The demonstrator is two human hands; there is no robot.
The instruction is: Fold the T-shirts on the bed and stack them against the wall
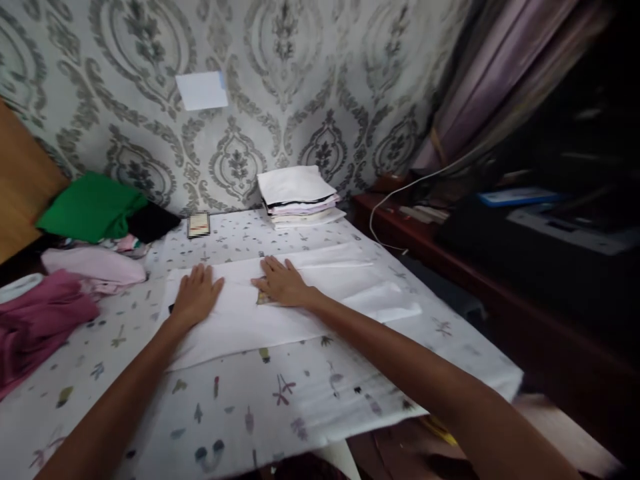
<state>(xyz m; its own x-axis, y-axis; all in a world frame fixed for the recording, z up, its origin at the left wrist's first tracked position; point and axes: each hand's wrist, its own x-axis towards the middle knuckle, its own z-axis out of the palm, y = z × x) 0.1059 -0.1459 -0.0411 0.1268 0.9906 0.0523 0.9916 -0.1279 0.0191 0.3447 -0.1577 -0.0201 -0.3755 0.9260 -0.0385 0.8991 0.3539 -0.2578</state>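
A white garment (240, 327), perhaps a shirt, lies spread lengthwise across the patterned bed sheet (235, 407). Flat on its left end rests my left hand (197, 297), fingers stretched out. My right hand (284, 283) presses on the middle of the cloth, also open, with the fingers spread. Part of a small coloured print (263, 298) shows under the right palm; the rest is covered. Toward the right end the fabric splits into overlapping strips or folds. Neither hand grips anything.
Behind stands a stack of folded clothes (300, 193). At left lie a green cloth (93, 207), a black cloth (153, 221), a pale pink one (95, 267) and a maroon garment (45, 327). A small card-like item (199, 225) sits near the wall. A white cable (373, 220) hangs at right.
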